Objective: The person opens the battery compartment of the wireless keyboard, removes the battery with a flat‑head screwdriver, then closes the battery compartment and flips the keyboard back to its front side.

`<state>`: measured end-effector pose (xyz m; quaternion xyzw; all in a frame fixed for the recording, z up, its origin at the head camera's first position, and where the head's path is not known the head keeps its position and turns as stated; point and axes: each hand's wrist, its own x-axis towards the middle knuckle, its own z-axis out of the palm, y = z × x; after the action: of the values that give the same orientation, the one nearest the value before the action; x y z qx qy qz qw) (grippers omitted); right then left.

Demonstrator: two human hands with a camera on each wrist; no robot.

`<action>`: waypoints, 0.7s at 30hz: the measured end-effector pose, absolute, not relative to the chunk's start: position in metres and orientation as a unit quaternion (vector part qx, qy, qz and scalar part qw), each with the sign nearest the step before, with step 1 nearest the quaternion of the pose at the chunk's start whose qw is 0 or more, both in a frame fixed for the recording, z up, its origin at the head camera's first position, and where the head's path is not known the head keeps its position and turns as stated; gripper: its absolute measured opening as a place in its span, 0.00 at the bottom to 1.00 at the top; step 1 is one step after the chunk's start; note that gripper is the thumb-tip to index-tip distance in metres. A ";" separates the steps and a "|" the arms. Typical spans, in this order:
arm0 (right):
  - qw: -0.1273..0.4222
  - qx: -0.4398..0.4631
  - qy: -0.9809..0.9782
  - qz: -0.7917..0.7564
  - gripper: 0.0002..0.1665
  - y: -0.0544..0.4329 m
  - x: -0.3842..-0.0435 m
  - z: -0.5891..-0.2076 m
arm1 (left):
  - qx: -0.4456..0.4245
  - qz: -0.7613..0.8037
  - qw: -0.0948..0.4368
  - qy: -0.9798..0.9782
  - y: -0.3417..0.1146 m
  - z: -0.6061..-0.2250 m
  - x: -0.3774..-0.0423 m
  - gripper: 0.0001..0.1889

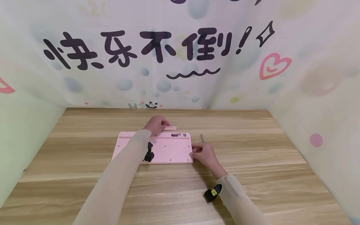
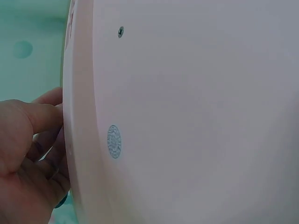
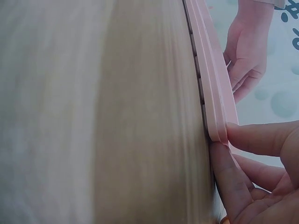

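Observation:
A pink keyboard (image 1: 166, 150) lies face down on the table, its screw-dotted back upward. In its far right part the battery compartment (image 1: 178, 135) is uncovered, with a dark battery inside. Beyond the far edge, my left hand (image 1: 157, 124) pinches one end of a slim pink battery cover (image 1: 170, 128). Its curled fingers (image 2: 44, 116) show past the keyboard's edge in the left wrist view, where the cover is hidden. My right hand (image 1: 206, 153) grips the keyboard's right edge, thumb and fingers on either side of the corner in the right wrist view.
A thin greyish stick-like piece (image 1: 202, 137) lies on the wooden table (image 1: 253, 150) just beyond my right hand. A printed cloth (image 1: 157, 84) hangs along the table's back edge and sides. Black wrist cameras (image 1: 212, 193) sit on both sleeves.

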<state>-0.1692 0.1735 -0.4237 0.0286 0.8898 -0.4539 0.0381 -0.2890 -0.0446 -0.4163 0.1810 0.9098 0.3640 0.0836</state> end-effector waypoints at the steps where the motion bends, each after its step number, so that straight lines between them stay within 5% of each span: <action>1: 0.039 0.030 0.889 -0.455 0.20 0.174 -0.169 -0.424 | 0.178 0.364 0.085 0.910 -0.044 -0.416 -0.289 0.11; 21: 0.031 0.022 0.887 -0.461 0.20 0.174 -0.168 -0.424 | 0.162 0.339 0.104 0.921 -0.032 -0.421 -0.295 0.12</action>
<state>-0.1677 0.1745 -0.4244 0.0224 0.8867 -0.4607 0.0310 -0.2947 -0.0317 -0.4212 0.1623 0.9207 0.3394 0.1037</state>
